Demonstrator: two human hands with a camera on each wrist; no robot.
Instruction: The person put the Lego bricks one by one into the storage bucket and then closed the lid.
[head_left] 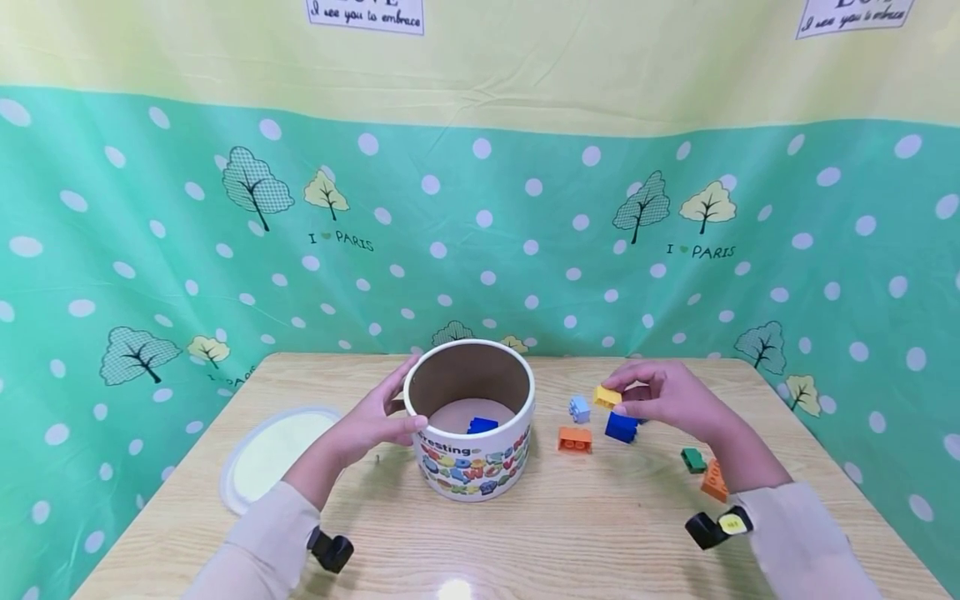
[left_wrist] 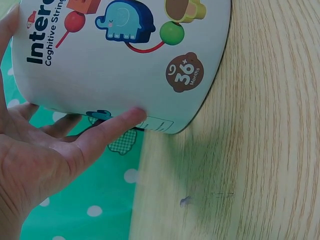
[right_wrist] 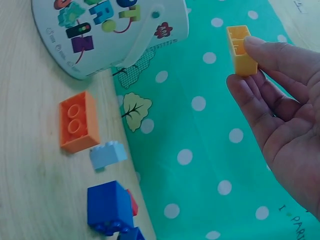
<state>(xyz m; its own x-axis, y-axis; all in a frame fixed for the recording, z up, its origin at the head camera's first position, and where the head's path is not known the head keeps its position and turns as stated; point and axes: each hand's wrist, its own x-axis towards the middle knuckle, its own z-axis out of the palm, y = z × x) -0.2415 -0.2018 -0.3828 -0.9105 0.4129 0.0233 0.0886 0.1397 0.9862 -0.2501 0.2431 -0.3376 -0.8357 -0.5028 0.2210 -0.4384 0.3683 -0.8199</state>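
My left hand [head_left: 372, 419] holds the left side of a white printed bucket [head_left: 480, 475]. Its thumb lies at the near rim, and its fingers spread round the outer wall, as the left wrist view also shows. Inside the bucket, a blue toy brick [head_left: 482, 426] rests on the floor. Between thumb and fingertips, my right hand [head_left: 663, 398] pinches a yellow toy brick [right_wrist: 243, 52], its hollow side visible in the right wrist view. Close to that hand are a dark blue brick [head_left: 621, 427], a light blue brick [head_left: 579, 408] and an orange brick [head_left: 574, 440].
Left of the bucket, a round pale lid [head_left: 251, 467] lies partly behind the left forearm. A green brick [head_left: 693, 460] and another orange brick [head_left: 715, 482] sit by the right wrist. A red brick [right_wrist: 132, 202] peeks from behind the dark blue one. A patterned curtain [head_left: 480, 250] backs the table.
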